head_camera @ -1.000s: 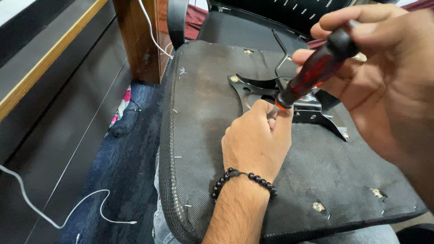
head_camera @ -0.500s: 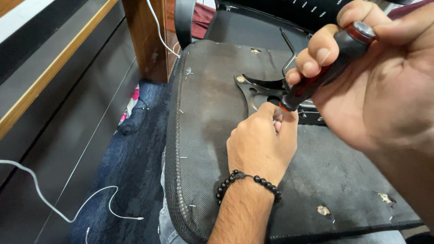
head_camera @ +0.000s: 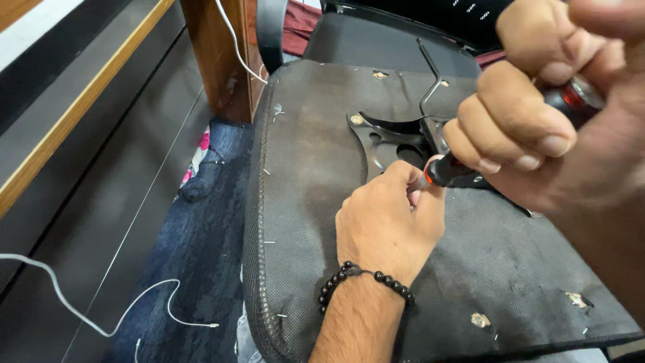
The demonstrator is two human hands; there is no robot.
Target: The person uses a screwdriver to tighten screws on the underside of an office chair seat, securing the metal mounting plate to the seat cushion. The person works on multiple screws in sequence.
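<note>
Your right hand (head_camera: pixel 537 128) has come closer and higher, fingers clamped on the screwdriver (head_camera: pixel 463 168), tip still down at the metal plate (head_camera: pixel 386 138). Your left hand (head_camera: pixel 390 225) stays put, fingertips pinched together at that tip on the seat underside (head_camera: pixel 302 175), so the work remains at one spot.

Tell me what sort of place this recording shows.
Probably a home or small office room, not a workshop: an upturned chair seat with a black metal bracket is worked on over a dark floor, beside a wooden furniture leg and a loose white cable.
</note>
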